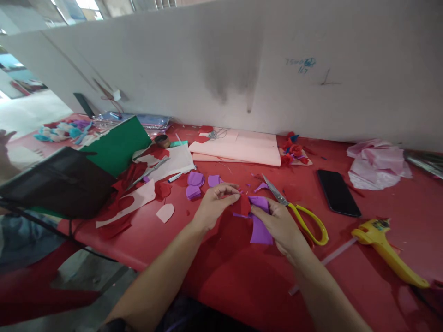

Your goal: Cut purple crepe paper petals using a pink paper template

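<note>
My left hand (215, 204) is closed in a pinch at the middle of the red table (221, 272), its fingertips on the edge of a small red paper piece (244, 204). My right hand (281, 224) is closed on a purple paper piece (260, 228) that lies partly under its fingers and hangs toward me. The two hands almost touch. Several cut purple petals (195, 183) lie just beyond my left hand. Yellow-handled scissors (300, 213) lie right of my right hand, blades pointing away.
A black phone (338, 192) and a yellow glue gun (387, 248) lie to the right. Pink paper sheets (238, 147), crumpled pink tissue (377, 163), red scraps (117, 212), a green sheet (117, 145) and a black bag (58, 182) lie around. A grey wall stands behind.
</note>
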